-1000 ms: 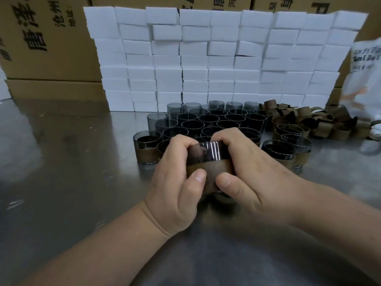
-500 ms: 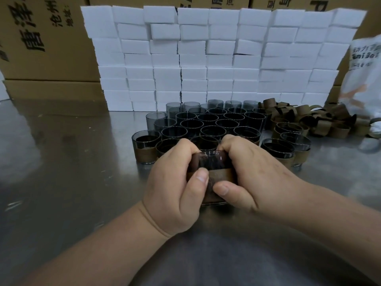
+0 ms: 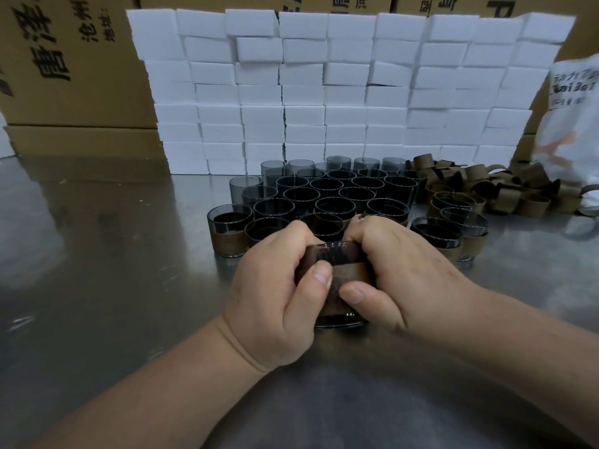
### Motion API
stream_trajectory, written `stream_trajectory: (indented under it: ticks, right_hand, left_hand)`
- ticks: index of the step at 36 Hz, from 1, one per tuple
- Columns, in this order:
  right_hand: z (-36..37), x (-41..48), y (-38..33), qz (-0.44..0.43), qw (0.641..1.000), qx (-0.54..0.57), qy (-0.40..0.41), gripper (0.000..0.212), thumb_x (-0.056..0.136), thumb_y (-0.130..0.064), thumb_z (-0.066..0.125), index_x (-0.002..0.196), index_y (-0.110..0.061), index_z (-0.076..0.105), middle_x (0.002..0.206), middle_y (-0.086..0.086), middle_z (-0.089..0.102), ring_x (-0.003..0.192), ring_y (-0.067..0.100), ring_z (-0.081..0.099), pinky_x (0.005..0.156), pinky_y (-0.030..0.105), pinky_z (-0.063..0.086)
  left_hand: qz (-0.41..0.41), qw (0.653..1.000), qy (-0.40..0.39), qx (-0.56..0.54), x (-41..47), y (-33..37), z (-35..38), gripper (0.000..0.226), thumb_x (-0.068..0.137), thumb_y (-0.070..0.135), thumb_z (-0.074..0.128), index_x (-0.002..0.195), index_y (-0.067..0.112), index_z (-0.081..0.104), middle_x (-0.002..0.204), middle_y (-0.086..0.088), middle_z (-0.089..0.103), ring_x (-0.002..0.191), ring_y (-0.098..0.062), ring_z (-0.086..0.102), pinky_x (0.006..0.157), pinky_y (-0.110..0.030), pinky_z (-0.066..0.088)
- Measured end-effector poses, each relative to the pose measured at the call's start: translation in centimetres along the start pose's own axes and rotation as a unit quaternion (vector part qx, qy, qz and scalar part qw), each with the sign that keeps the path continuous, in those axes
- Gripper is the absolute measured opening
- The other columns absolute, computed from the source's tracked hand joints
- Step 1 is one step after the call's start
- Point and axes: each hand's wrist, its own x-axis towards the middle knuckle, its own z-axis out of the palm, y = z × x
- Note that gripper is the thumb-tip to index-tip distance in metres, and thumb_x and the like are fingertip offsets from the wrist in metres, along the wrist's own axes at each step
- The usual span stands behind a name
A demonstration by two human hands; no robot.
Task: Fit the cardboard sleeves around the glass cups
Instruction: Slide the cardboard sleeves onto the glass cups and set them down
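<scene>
My left hand (image 3: 275, 296) and right hand (image 3: 398, 273) both grip one glass cup (image 3: 337, 251) on the table (image 3: 97, 270), fingers curled over its rim, thumbs pressing the cardboard sleeve (image 3: 351, 270) around its middle (the base shows below). More cups (image 3: 324, 192) stand just behind; loose sleeves (image 3: 486, 186) lie piled at the right

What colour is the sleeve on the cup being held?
Brown cardboard sleeve, seen in the head view.

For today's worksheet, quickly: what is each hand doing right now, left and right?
Left hand: closed, gripping the glass cup and its cardboard sleeve.
Right hand: closed, gripping the same cup and sleeve.
</scene>
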Motion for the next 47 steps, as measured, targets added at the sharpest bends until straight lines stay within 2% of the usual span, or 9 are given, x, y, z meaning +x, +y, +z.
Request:
stream_trajectory:
  ticks: [6, 12, 20, 26, 30, 32, 36, 40, 47]
  right_hand:
    - [0.15, 0.01, 0.22, -0.004, 1.0, -0.001, 0.004, 0.057, 0.091, -0.063, 0.01, 0.088, -0.015, 0.042, 0.077, -0.005, 0.041, 0.064, 0.006, 0.033, 0.058, 0.014, 0.03]
    - [0.2, 0.09, 0.21, -0.005, 1.0, 0.003, 0.003, 0.066, 0.091, -0.062, 0.012, 0.083, -0.008, 0.048, 0.077, -0.005, 0.04, 0.065, -0.004, 0.03, 0.057, 0.014, 0.031]
    - [0.09, 0.11, 0.11, 0.002, 1.0, 0.002, -0.01, 0.059, 0.09, -0.063, 0.012, 0.088, -0.013, 0.044, 0.078, -0.005, 0.04, 0.063, 0.004, 0.029, 0.055, 0.018, 0.025]
    - [-0.02, 0.07, -0.14, 0.01, 1.0, -0.004, -0.016, 0.05, 0.09, -0.062, 0.018, 0.098, -0.018, 0.041, 0.083, -0.004, 0.045, 0.07, 0.01, 0.039, 0.061, 0.019, 0.031]
    - [-0.22, 0.22, -0.34, 0.018, 0.999, -0.021, -0.02, 0.05, 0.08, -0.057, 0.043, 0.105, -0.014, 0.049, 0.088, -0.001, 0.054, 0.076, 0.01, 0.044, 0.068, 0.02, 0.033]
    - [-0.39, 0.39, -0.36, 0.01, 0.999, -0.026, -0.019, 0.048, 0.077, -0.053, 0.046, 0.11, -0.017, 0.047, 0.09, 0.0, 0.057, 0.08, 0.01, 0.048, 0.072, 0.02, 0.036]
    - [-0.54, 0.33, -0.21, 0.002, 0.999, -0.047, -0.022, 0.059, 0.078, -0.052, 0.048, 0.118, -0.008, 0.055, 0.093, 0.004, 0.061, 0.081, 0.02, 0.058, 0.074, 0.03, 0.045]
    - [-0.52, 0.31, 0.03, 0.003, 0.998, -0.058, -0.025, 0.057, 0.078, -0.052, 0.048, 0.111, -0.007, 0.059, 0.09, 0.004, 0.061, 0.078, 0.02, 0.057, 0.072, 0.028, 0.043]
    - [-0.56, 0.36, 0.28, -0.002, 0.997, -0.078, -0.006, 0.047, 0.075, -0.052, 0.053, 0.086, -0.006, 0.055, 0.084, 0.005, 0.057, 0.068, 0.016, 0.052, 0.062, 0.022, 0.037]
  left_hand:
    - [0.005, 1.0, 0.002, 0.0, 0.08, 0.04, -0.04, 0.043, 0.083, 0.031, 0.035, 0.074, -0.006, 0.055, 0.064, -0.015, 0.055, 0.057, -0.025, 0.052, 0.05, -0.04, 0.039]
    - [0.004, 1.0, 0.005, -0.001, 0.01, -0.02, 0.01, 0.043, 0.083, 0.031, 0.035, 0.076, -0.006, 0.057, 0.065, -0.014, 0.057, 0.059, -0.025, 0.054, 0.051, -0.04, 0.041]
    - [0.011, 1.0, 0.017, 0.002, -0.06, -0.09, 0.08, 0.043, 0.083, 0.03, 0.034, 0.077, -0.007, 0.057, 0.066, -0.015, 0.057, 0.06, -0.027, 0.055, 0.052, -0.04, 0.042]
    - [0.009, 0.999, 0.045, 0.004, -0.22, -0.39, 0.34, 0.037, 0.084, 0.027, 0.034, 0.084, -0.003, 0.055, 0.074, -0.016, 0.059, 0.067, -0.028, 0.058, 0.057, -0.042, 0.046]
    - [0.005, 0.998, 0.058, 0.008, -0.2, -0.57, 0.47, 0.037, 0.084, 0.028, 0.033, 0.088, -0.002, 0.055, 0.078, -0.012, 0.058, 0.07, -0.025, 0.056, 0.061, -0.04, 0.045]
    - [0.005, 0.998, 0.064, 0.018, -0.11, -0.63, 0.49, 0.037, 0.085, 0.028, 0.033, 0.086, -0.002, 0.054, 0.078, -0.011, 0.055, 0.07, -0.024, 0.054, 0.062, -0.038, 0.044]
    - [0.003, 0.997, 0.071, 0.041, 0.05, -0.63, 0.57, 0.038, 0.085, 0.028, 0.032, 0.086, -0.003, 0.054, 0.081, -0.01, 0.053, 0.074, -0.02, 0.051, 0.067, -0.032, 0.041]
    - [-0.004, 0.996, 0.071, 0.06, 0.04, -0.68, 0.66, 0.038, 0.085, 0.029, 0.032, 0.088, -0.002, 0.053, 0.084, -0.009, 0.052, 0.077, -0.016, 0.048, 0.071, -0.025, 0.039]
    - [-0.022, 0.996, 0.062, 0.055, -0.02, -0.73, 0.73, 0.044, 0.086, 0.032, 0.033, 0.11, 0.001, 0.052, 0.106, -0.006, 0.051, 0.098, -0.015, 0.049, 0.089, -0.032, 0.04]
